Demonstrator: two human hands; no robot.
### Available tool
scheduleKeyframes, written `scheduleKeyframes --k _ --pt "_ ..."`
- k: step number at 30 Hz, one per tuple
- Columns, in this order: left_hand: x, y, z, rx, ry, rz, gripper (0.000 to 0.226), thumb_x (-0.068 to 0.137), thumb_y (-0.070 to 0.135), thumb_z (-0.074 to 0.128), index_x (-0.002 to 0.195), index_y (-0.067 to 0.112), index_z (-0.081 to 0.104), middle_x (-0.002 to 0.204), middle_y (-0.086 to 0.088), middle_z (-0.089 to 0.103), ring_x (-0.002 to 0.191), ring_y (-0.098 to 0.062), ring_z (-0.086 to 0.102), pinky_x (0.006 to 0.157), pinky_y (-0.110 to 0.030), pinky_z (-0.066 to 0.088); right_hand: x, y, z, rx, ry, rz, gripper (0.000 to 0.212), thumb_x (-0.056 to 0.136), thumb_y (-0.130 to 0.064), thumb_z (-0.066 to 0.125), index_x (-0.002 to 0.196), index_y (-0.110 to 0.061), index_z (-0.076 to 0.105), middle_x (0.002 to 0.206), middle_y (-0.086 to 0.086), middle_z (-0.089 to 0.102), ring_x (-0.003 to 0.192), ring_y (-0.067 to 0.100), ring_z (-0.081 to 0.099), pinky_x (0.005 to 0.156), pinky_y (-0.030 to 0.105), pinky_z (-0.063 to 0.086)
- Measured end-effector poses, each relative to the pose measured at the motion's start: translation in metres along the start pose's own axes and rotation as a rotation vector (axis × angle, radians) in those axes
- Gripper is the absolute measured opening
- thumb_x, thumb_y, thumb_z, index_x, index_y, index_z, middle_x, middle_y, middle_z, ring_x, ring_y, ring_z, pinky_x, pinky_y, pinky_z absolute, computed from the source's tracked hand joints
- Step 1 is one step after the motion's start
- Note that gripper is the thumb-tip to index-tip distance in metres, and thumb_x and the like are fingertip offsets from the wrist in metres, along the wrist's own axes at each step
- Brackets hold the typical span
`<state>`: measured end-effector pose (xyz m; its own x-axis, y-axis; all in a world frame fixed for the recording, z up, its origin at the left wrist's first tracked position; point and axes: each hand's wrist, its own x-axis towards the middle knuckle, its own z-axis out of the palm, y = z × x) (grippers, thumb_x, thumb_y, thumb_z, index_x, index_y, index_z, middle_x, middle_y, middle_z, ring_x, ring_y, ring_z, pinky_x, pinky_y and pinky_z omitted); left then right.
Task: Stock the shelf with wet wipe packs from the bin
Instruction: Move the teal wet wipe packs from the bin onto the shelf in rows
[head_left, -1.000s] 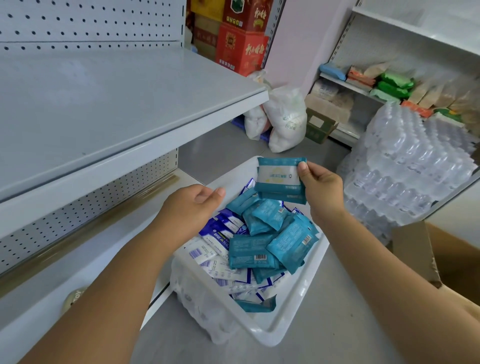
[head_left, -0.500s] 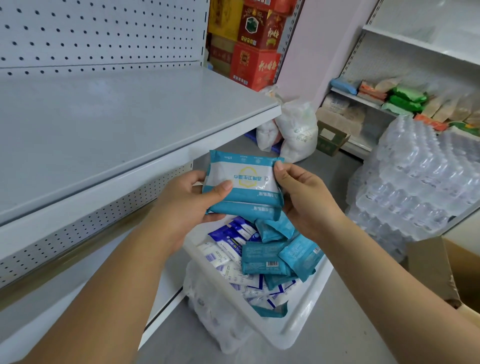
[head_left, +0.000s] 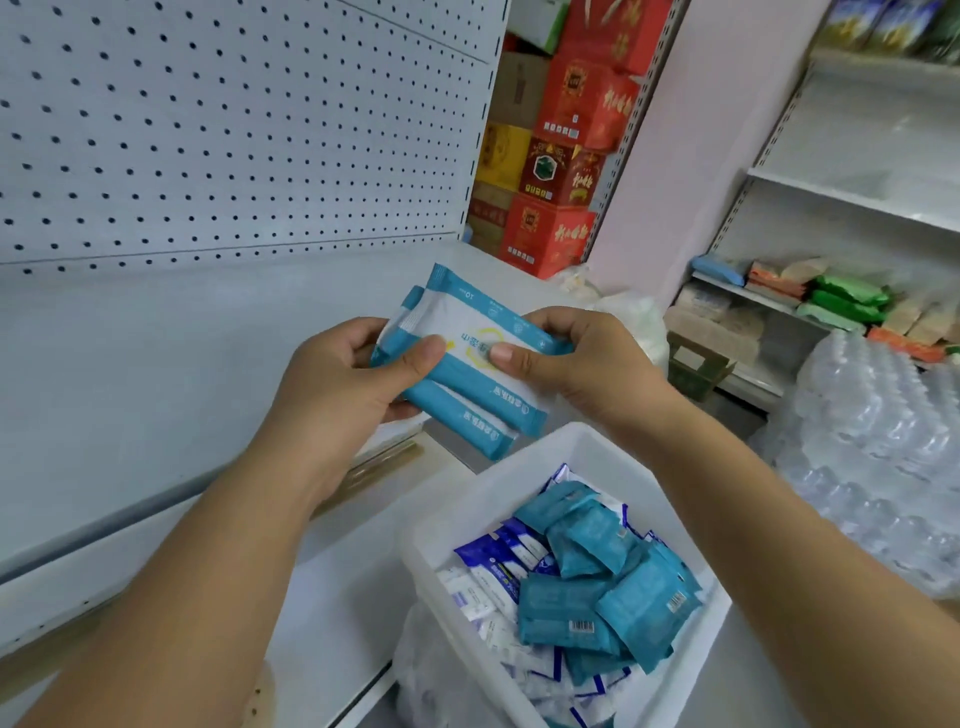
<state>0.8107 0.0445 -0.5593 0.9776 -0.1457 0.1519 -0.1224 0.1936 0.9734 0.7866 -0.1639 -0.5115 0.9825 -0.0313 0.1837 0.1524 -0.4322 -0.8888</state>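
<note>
holding wet wipe packs (head_left: 467, 387) in left grip (head_left: 332, 395) and right grip (head_left: 587, 374) over pale shelf (head_left: 156, 374), pegboard (head_left: 234, 130) behind.

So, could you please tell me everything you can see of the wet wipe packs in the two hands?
The held packs are a small stack of flat, soft-looking plastic pouches, at least two, white in the middle with teal bands along the long edges; the top one shows a yellow ring logo and a "10". Slightly fanned and tilted, they hang in the air by the front edge of the shelf. The left hand grips one end, the right hand the other, both thumbs on the top face.
</note>
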Motion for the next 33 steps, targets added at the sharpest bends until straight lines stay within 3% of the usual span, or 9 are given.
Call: scheduleKeyframes --k 2,7,11,14,16,20,26,30,33 --pt "0.005 0.013 -0.013 -0.015 0.014 0.004 0.037 0.075 0.027 0.079 0.108 0.013 0.071 0.097 -0.002 0.077 0.089 -0.017 0.075 0.075 -0.032 0.061 0.01 -0.009 0.011 0.051 0.038 -0.021 0.022 0.077 -0.028 0.084 0.089 -0.014 0.073 0.087 0.003 0.077 0.072 0.009 0.067 0.068 0.025 0.056" --pt "0.01 0.04 -0.056 -0.023 0.134 0.024 0.023 0.084 0.014 0.076 0.106 0.009 0.071 0.098 -0.007 0.077 0.09 -0.018 0.075 0.072 -0.026 0.06 0.034 -0.032 0.046 0.327 0.068 0.001 0.04 0.062 -0.034 0.09 0.09 -0.014 0.07 0.1 0.013 0.077 0.088 0.025 0.07 0.095 0.047 0.056" --pt "0.004 0.055 -0.095 -0.044 0.302 0.048 0.019 0.086 0.012 0.075 0.105 0.011 0.069 0.1 -0.006 0.076 0.087 -0.014 0.075 0.068 -0.023 0.06 0.051 -0.05 0.088 0.397 0.105 -0.06 0.035 0.066 -0.031 0.091 0.088 -0.015 0.068 0.096 0.011 0.074 0.08 0.016 0.065 0.074 0.032 0.053" --pt "-0.005 0.063 -0.126 -0.05 0.409 0.072 0.016 0.088 0.011 0.074 0.104 0.011 0.068 0.102 -0.007 0.075 0.089 -0.017 0.075 0.067 -0.023 0.06 0.06 -0.064 0.122 0.484 0.085 -0.037 0.032 0.074 -0.023 0.088 0.097 -0.013 0.068 0.106 0.014 0.075 0.08 0.017 0.069 0.073 0.033 0.059" --pt "-0.013 0.07 -0.147 -0.074 0.484 0.084 0.018 0.088 0.01 0.073 0.106 0.009 0.067 0.105 -0.008 0.074 0.089 -0.017 0.074 0.067 -0.022 0.06 0.064 -0.078 0.146 0.565 0.051 -0.007 0.032 0.076 -0.02 0.086 0.101 -0.014 0.068 0.104 0.011 0.076 0.082 0.019 0.072 0.081 0.038 0.062" --pt "-0.034 0.082 -0.19 -0.119 0.599 0.116 0.026 0.089 0.01 0.072 0.115 0.009 0.065 0.11 -0.006 0.073 0.095 -0.018 0.073 0.07 -0.026 0.061 0.065 -0.109 0.195 0.72 -0.093 0.088 0.035 0.077 -0.019 0.085 0.109 -0.014 0.07 0.098 0.002 0.078 0.079 0.015 0.075 0.07 0.028 0.061" --pt "-0.077 0.088 -0.243 -0.204 0.658 0.137 0.028 0.092 0.005 0.068 0.119 0.01 0.063 0.114 -0.004 0.073 0.099 -0.02 0.073 0.074 -0.032 0.062 0.054 -0.141 0.262 0.846 -0.272 0.158 0.05 0.075 -0.012 0.086 0.12 -0.009 0.064 0.104 0.006 0.078 0.089 0.018 0.076 0.072 0.028 0.06" --pt "-0.099 0.094 -0.27 -0.166 0.742 0.127 0.024 0.09 0.011 0.072 0.113 0.014 0.066 0.113 -0.007 0.072 0.098 -0.023 0.073 0.072 -0.032 0.062 0.045 -0.151 0.293 0.845 -0.349 0.124 0.051 0.077 -0.015 0.085 0.122 -0.013 0.061 0.106 0.005 0.077 0.095 0.018 0.075 0.079 0.032 0.06" --pt "-0.115 0.097 -0.286 -0.06 0.843 0.146 0.023 0.087 0.019 0.076 0.109 0.019 0.067 0.107 -0.005 0.073 0.087 -0.018 0.075 0.062 -0.024 0.06 0.036 -0.149 0.312 0.732 -0.405 0.026 0.053 0.078 -0.016 0.084 0.125 -0.018 0.059 0.108 0.002 0.077 0.098 0.02 0.074 0.085 0.037 0.06"
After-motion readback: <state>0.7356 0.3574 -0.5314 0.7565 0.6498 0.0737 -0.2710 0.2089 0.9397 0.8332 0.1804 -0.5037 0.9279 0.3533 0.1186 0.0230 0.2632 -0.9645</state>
